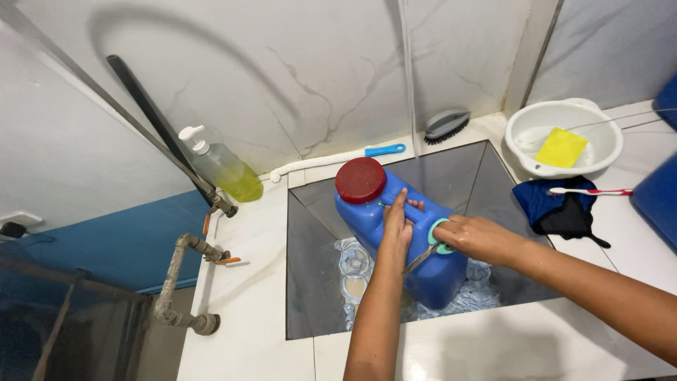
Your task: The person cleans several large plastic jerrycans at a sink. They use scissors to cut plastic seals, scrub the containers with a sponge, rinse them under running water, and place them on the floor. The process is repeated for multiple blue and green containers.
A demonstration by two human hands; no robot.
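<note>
A blue plastic jerrycan (pixel 441 271) with a round red cap (pixel 360 180) stands tilted in a square sunken basin (pixel 310 247). My left hand (pixel 396 224) grips the can's top handle. My right hand (pixel 478 238) holds scissors (pixel 431 247) with teal handles, the blades pointing down-left against the can just under my left hand. Clear plastic bottles and crumpled plastic (pixel 355 271) lie at the basin's bottom beside the can.
On the white ledge sit a pump bottle of yellow liquid (pixel 224 169), a blue-handled brush (pixel 338 158), a grey scrub brush (pixel 446 125), a white bowl (pixel 596 159) with a yellow sponge (pixel 561 147), dark cloth (pixel 557 208), and a toothbrush (pixel 589 191). Pipes (pixel 176 282) stand left.
</note>
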